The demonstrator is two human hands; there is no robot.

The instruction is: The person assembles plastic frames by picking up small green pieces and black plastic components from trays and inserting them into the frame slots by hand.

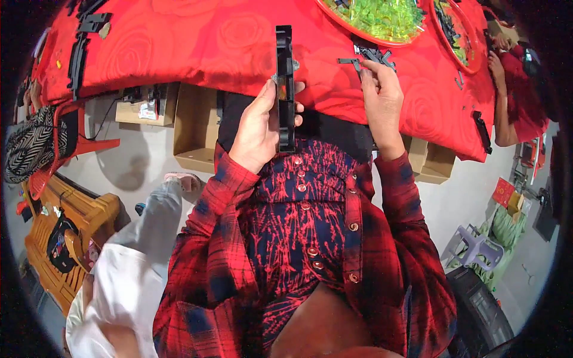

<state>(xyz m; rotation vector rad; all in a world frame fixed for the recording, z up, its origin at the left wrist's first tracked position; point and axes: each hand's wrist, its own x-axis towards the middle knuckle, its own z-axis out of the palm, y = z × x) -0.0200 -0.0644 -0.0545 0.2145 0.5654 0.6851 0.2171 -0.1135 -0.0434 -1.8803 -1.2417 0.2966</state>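
My left hand (258, 122) is wrapped round a long, narrow black plastic part (286, 128), a channel-like strip held upright over the table's near edge. Fingertips show past its right side. To the right, my right hand (384, 98) reaches onto the red cloth, with thumb and forefinger drawn together at a small pile of black plastic pieces (387, 58). One small black piece (348, 61) sticks out to the left of those fingertips. The fingers partly hide what they grip.
A red-rimmed tray (382, 40) of yellow-green translucent pieces stands beyond my right hand, beside another red tray (476, 67) of dark pieces. Black strips (76, 65) lie at the table's left. Cardboard boxes (194, 128) sit below. People are on both sides.
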